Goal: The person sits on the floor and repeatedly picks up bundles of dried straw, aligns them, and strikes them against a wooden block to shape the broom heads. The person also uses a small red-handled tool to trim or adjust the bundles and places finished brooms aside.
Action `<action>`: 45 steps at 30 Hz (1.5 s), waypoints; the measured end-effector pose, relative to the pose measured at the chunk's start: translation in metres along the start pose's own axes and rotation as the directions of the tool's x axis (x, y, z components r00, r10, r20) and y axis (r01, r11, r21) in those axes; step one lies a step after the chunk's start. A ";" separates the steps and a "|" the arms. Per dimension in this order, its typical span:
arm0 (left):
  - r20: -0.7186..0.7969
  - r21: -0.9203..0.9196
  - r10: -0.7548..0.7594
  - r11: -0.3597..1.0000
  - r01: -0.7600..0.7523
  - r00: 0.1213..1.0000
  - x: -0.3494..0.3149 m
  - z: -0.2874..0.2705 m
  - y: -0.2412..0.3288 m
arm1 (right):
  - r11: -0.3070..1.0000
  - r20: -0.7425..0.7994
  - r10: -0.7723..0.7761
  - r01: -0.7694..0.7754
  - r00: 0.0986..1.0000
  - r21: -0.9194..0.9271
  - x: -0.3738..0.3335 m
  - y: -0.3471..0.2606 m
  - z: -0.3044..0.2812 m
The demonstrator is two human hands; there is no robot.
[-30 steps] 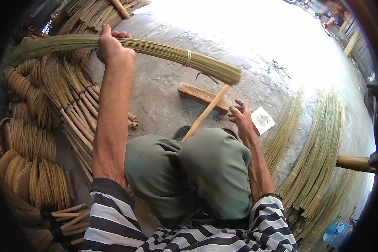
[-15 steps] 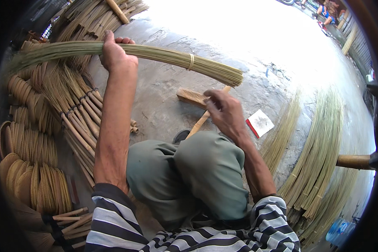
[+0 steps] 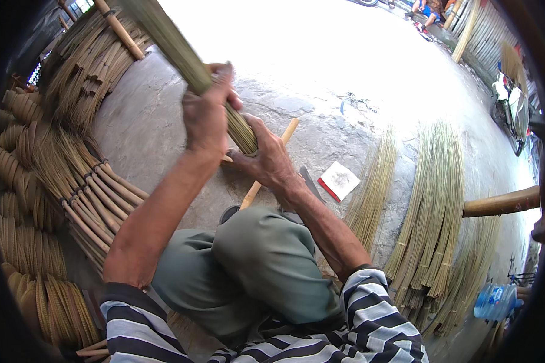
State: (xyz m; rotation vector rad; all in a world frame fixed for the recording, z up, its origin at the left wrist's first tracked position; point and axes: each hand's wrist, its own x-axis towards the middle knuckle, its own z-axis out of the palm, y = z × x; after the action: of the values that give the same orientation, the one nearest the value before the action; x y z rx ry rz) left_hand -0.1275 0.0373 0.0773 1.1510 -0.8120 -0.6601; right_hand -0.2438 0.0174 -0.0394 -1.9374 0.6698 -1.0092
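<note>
A long bundle of green-yellow broom straw (image 3: 174, 48) slants from the top left down toward the middle. Around its lower part my left hand (image 3: 207, 115) is closed, with the loose end running up out of view. My right hand (image 3: 269, 156) cups the cut butt end, its thumb below and fingers on the far side, touching the stalk tips. Beneath the hands a bamboo stick (image 3: 289, 132) lies aslant on the floor, running to my foot. A wooden block there is mostly hidden by my hands. Beside my right wrist shows a dark blade-like piece (image 3: 312, 184).
Finished brooms with pale handles (image 3: 97, 202) and coiled woven pieces (image 3: 30, 248) crowd the left. Straw bundles (image 3: 430, 212) lie at right, near a bamboo pole (image 3: 499, 202), a blue water bottle (image 3: 495, 302) and a white-red packet (image 3: 339, 181). A parked motorbike (image 3: 511, 109) stands far right.
The straw bundle has swung from nearly level to steeply slanted, its butt end lowered toward me. My right hand has left the wooden block area and come onto that end. The view has shifted rightward.
</note>
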 end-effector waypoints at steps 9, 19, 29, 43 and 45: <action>0.636 0.627 -0.063 0.623 -0.467 0.769 0.006 -0.009 -0.010 | 0.867 -0.473 0.335 -0.070 0.815 0.493 0.033 -0.005 -0.056; 0.585 0.803 -0.237 0.305 -0.512 0.776 -0.001 -0.045 -0.039 | 0.302 -0.400 0.371 0.298 0.838 0.905 0.058 0.003 -0.092; -0.009 0.997 -0.502 -0.067 -0.029 0.865 -0.110 -0.277 -0.082 | 0.786 -0.723 0.588 -0.047 0.361 0.616 -0.169 0.155 -0.296; -0.305 0.882 -0.532 0.154 0.445 0.790 -0.196 -0.308 -0.096 | 0.654 -0.195 0.736 -0.606 0.648 0.452 0.002 0.201 -0.200; -0.309 0.874 -0.530 0.169 0.455 0.790 -0.196 -0.307 -0.097 | 0.763 -0.433 0.635 -0.607 0.639 0.223 0.054 0.172 -0.213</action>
State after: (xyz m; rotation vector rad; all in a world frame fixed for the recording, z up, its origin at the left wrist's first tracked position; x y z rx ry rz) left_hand 0.0144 0.3276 -0.1167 2.5975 -0.8705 -0.7788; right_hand -0.4073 -0.2017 -0.0939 -1.2117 1.4678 -1.0331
